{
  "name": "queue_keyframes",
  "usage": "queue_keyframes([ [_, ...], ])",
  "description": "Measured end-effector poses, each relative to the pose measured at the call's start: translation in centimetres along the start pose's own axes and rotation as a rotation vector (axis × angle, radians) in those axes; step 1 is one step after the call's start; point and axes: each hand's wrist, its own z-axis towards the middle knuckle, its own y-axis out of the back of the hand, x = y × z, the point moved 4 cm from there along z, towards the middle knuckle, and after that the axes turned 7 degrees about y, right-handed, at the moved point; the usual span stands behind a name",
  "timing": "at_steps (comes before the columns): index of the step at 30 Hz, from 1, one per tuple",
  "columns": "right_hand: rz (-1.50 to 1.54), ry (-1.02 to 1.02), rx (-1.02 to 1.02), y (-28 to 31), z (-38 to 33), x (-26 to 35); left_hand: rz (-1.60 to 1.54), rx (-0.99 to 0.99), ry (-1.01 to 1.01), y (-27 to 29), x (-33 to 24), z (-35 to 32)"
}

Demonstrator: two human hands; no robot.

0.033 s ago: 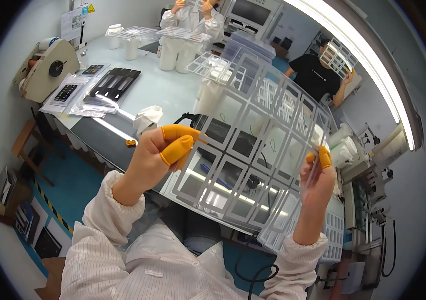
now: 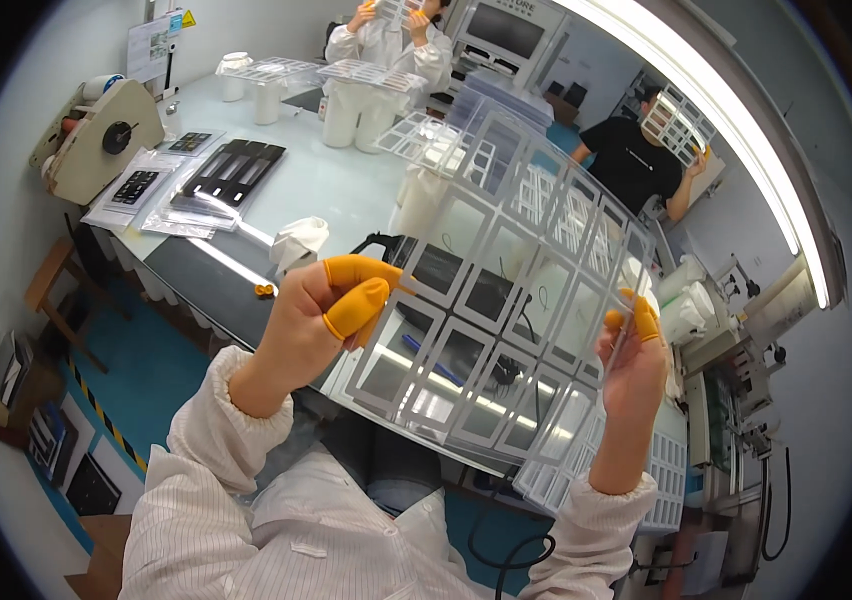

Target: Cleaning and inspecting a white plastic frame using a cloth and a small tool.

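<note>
The left hand (image 2: pixel 311 320) is curled closed on the left edge of a clear plastic grid sheet (image 2: pixel 506 290), pinching it between 2 orange finger cots (image 2: pixel 356 305) on thumb and forefinger. The right hand (image 2: pixel 634 365) grips the sheet's right edge, its fingers closed on it and also capped in orange. The sheet hangs between both hands, held up in front of the person and bowed, its rows of square windows framed in white. Beyond the left hand, on the pale worktable (image 2: pixel 316 185), lie black trays (image 2: pixel 231 170) in clear bags, with a tape dispenser (image 2: pixel 106 135) further left. A crumpled white glove (image 2: pixel 296 242) sits just past the left hand's knuckles. Above the right hand, a person in a black shirt (image 2: pixel 636 160) holds up a similar grid. At the table's far end a person in white (image 2: pixel 386 40) handles another.
</note>
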Motion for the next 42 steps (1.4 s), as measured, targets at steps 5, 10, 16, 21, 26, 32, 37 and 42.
queue_keyframes([
  [5,-0.821,0.625,0.124,-3.2,-1.1,3.0,0.656,-0.139,-0.31,-2.5,-3.1,-1.3],
  [10,-0.972,0.946,0.391,-12.1,-5.0,4.6,0.858,-0.148,-0.538,-5.0,-3.1,-2.6],
  [16,-1.101,1.038,0.407,-14.4,-6.3,5.0,1.113,-0.105,-0.735,-7.5,-2.1,-3.9],
  [21,-1.173,1.004,0.391,-13.0,-6.9,4.8,1.234,-0.038,-0.752,-9.2,-0.9,-4.2],
  [26,-1.205,1.033,0.316,-10.3,-6.8,5.0,0.964,-0.042,-0.614,-8.2,-3.6,-1.6],
  [32,-1.11,1.111,0.445,-8.9,-8.1,4.2,1.115,-0.196,-0.883,-7.2,-8.1,3.0],
  [37,-1.076,1.045,0.471,-8.6,-8.5,3.8,1.36,0.032,-1.137,-8.3,-9.5,4.2],
  [42,-1.068,1.039,0.5,-8.3,-8.3,3.8,1.448,0.173,-1.311,-8.8,-8.5,4.6],
])
